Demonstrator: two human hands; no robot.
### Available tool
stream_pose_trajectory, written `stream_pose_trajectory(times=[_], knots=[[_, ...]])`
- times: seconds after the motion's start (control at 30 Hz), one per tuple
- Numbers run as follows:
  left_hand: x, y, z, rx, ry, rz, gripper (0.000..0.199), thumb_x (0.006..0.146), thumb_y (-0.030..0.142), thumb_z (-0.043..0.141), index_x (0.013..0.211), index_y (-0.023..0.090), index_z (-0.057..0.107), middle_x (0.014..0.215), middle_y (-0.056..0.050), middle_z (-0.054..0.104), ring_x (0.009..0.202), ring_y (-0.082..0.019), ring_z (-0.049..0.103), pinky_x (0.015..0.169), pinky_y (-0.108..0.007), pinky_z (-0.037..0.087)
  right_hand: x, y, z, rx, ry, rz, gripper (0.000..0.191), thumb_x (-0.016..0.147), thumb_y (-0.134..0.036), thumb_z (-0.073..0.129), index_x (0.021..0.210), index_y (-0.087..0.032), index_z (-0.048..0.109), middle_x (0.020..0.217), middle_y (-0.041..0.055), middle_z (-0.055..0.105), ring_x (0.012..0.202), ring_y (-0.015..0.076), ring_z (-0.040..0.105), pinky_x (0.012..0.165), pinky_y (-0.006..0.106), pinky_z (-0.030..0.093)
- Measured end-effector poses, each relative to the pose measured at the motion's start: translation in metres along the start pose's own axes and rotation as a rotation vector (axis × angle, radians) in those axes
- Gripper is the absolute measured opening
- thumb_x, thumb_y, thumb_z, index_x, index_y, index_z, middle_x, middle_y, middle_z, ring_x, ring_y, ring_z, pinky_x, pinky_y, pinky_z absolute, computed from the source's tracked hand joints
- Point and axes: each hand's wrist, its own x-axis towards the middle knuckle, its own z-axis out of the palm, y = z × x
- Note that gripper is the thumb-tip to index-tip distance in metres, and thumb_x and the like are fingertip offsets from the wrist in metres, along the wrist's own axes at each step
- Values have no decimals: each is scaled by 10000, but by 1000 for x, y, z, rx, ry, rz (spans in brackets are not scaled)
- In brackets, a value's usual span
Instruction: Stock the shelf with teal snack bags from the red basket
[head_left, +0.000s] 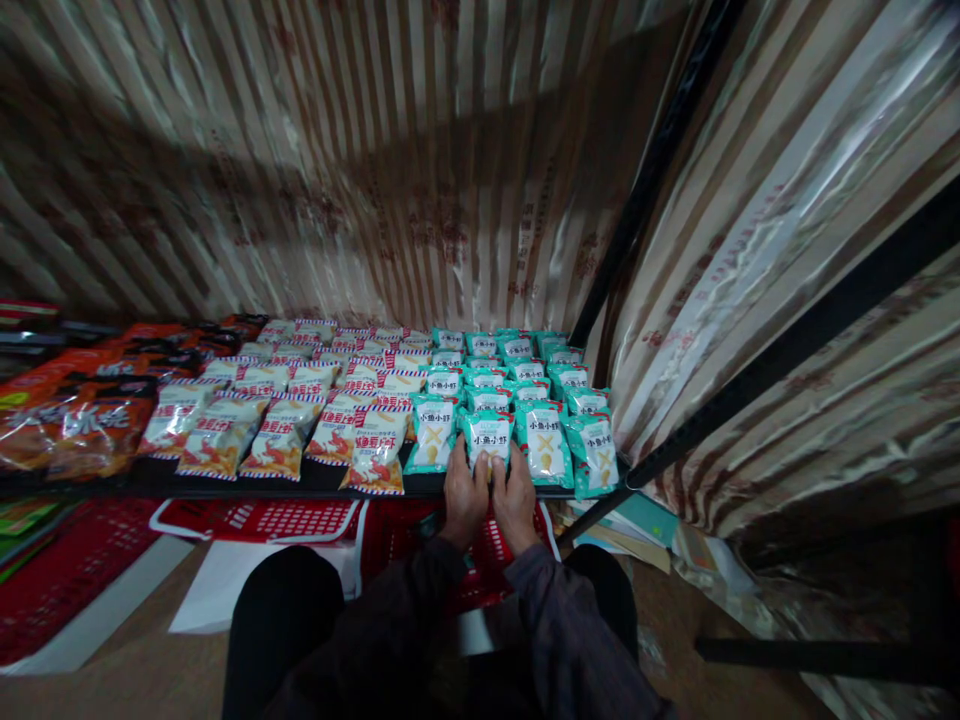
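Observation:
Both hands hold one teal-and-white snack bag [489, 432] at the front edge of the shelf. My left hand [463, 495] grips its left side and my right hand [514, 498] its right side, with the thumbs pressed on the front near the bottom. Matching teal bags stand close around it: one on the left [433, 435], one on the right [544, 442], and rows of others behind. Another teal bag [598, 455] is at the right end of the front row. The lower part of the held bag is partly hidden by my fingers.
White-and-red snack bags [277, 435] fill the shelf's middle, orange bags [97, 425] its left. Below are a red basket [390, 530] and another red basket [262, 520]. A black shelf post [637, 210] rises at the right. Striped sheeting [420, 200] hangs behind.

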Motion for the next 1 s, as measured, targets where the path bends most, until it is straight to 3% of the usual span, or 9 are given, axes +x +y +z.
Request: stream_pose_trajectory(times=[0.2, 0.5, 0.73, 0.9, 1.0], knots=[[1, -4, 3, -27, 15, 53, 574, 905, 397, 436, 1399, 109, 388, 1388, -194, 503, 1268, -286, 501, 1047, -450, 413, 2, 5, 4, -20, 2, -41, 488, 950, -425, 352, 1304, -122, 494, 1268, 191, 588, 1195, 281, 535, 1010, 493, 426], [11, -10, 9, 4, -1, 122, 583, 916, 393, 437, 1424, 116, 368, 1398, -187, 499, 1289, -286, 484, 1066, -460, 402, 13, 5, 6, -51, 11, -27, 521, 947, -435, 348, 1334, -107, 466, 1224, 192, 608, 1138, 284, 572, 950, 465, 468], [4, -24, 11, 10, -8, 202, 629, 924, 400, 430, 1464, 108, 291, 1471, -189, 410, 1356, -274, 405, 1114, -437, 351, 4, 2, 4, -58, 4, -99, 588, 965, -400, 328, 1478, -129, 237, 1450, 194, 413, 1344, 280, 396, 1066, 492, 374], [5, -25, 14, -17, -18, 224, 637, 931, 386, 425, 1481, 117, 249, 1497, -183, 371, 1382, -267, 365, 1143, -437, 306, 3, 4, 2, -103, 7, -182, 533, 981, -354, 307, 1481, -174, 258, 1498, 157, 355, 1405, 259, 296, 1114, 514, 314], [8, -22, 15, -29, -35, 209, 639, 933, 401, 422, 1481, 121, 246, 1492, -187, 376, 1382, -269, 366, 1145, -445, 302, 8, 6, 1, -92, -20, -204, 529, 986, -339, 284, 1488, -177, 246, 1500, 150, 355, 1402, 251, 306, 1118, 514, 316]])
